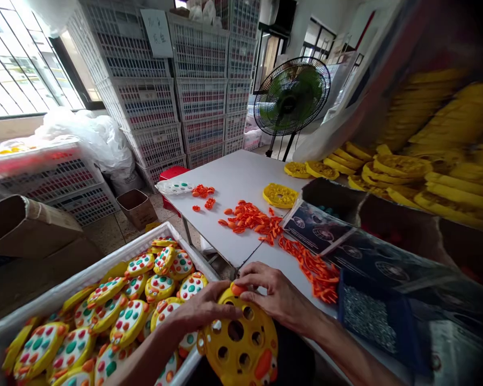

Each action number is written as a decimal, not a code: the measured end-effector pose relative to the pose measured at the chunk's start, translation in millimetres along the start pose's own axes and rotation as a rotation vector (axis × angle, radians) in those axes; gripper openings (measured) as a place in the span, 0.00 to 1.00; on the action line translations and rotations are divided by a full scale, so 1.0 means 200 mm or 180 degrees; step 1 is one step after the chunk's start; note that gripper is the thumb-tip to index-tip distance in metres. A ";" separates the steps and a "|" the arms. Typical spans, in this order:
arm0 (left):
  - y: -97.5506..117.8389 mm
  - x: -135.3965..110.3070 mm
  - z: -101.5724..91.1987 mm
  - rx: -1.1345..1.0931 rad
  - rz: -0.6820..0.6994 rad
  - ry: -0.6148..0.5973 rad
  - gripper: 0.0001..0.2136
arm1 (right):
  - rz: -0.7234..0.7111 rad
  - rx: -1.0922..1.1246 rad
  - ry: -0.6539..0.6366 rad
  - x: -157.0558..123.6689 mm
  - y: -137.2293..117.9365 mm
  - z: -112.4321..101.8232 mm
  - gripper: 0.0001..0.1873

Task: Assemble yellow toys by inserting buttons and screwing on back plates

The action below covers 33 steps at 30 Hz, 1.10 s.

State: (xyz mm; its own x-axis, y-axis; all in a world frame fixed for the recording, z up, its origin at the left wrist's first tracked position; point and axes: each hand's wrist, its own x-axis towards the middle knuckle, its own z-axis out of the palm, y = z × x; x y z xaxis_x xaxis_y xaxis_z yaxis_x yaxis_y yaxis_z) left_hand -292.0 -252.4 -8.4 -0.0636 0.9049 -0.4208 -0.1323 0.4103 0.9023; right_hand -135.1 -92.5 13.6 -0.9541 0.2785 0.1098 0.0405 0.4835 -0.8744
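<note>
A round yellow toy shell (236, 356) with several round holes is held low in front of me, an orange beak-like part and eye near its lower right edge. My left hand (207, 311) grips its upper left, thumb lying across the face. At the top edge, my right hand (271, 295) pinches a small orange plastic piece (238, 289) against the shell. Beyond the hands, loose orange pieces (247, 217) lie heaped on the white table (241, 169), with thin orange parts (309, 268) to the right.
A white crate (137, 244) of finished-looking dotted yellow toys (129, 321) stands at left. On the right are a blue tray of screws (368, 316), an open cardboard box (346, 241) and stacked yellow shells (402, 166). Behind stand a fan (292, 96) and stacked crates (201, 96).
</note>
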 end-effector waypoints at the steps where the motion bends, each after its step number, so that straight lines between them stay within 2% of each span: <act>1: 0.01 0.00 0.00 0.0068 -0.0019 0.0004 0.26 | -0.0048 -0.0051 0.0001 -0.01 0.00 0.00 0.09; 5: 0.02 -0.01 0.01 0.0149 0.0065 -0.0098 0.26 | 0.0052 0.0132 0.0126 -0.02 0.01 0.03 0.06; 7: 0.02 -0.01 0.02 0.0214 0.0185 -0.0210 0.24 | 0.0362 0.0421 0.0186 -0.03 0.02 0.04 0.05; 11: 0.05 -0.02 0.02 0.1036 0.0407 -0.0242 0.20 | 0.1081 0.0964 -0.0156 -0.03 0.02 0.03 0.14; 14: 0.08 -0.03 0.03 0.1531 0.0451 -0.0118 0.18 | 0.1115 0.0977 -0.0175 -0.04 0.01 0.03 0.12; 17: 0.10 -0.04 0.05 0.1632 0.0328 0.0004 0.15 | 0.1088 0.0856 -0.0057 -0.05 0.01 0.04 0.10; 20: 0.09 -0.04 0.06 0.1347 0.0141 -0.0037 0.15 | 0.1090 0.0959 -0.0026 -0.05 0.04 0.06 0.10; 25: 0.07 -0.01 0.01 0.0461 0.0077 -0.0122 0.19 | 0.1024 0.1304 -0.0123 -0.04 0.04 0.05 0.26; 28: 0.06 0.00 -0.03 -0.0019 0.0244 -0.0125 0.19 | 0.0853 0.1139 -0.0117 0.00 0.04 0.02 0.22; 33: -0.02 -0.01 -0.06 -0.0494 0.0330 -0.0018 0.23 | 0.0574 -0.0124 0.0670 0.16 0.18 -0.07 0.12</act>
State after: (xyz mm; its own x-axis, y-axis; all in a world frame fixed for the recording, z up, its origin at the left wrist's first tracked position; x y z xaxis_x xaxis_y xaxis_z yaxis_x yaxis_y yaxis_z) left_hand -303.2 -256.6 -11.7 -0.0795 0.9422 -0.3254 -0.2765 0.2928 0.9153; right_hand -160.4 -54.7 -6.7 -0.8480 0.5273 0.0533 0.2194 0.4408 -0.8704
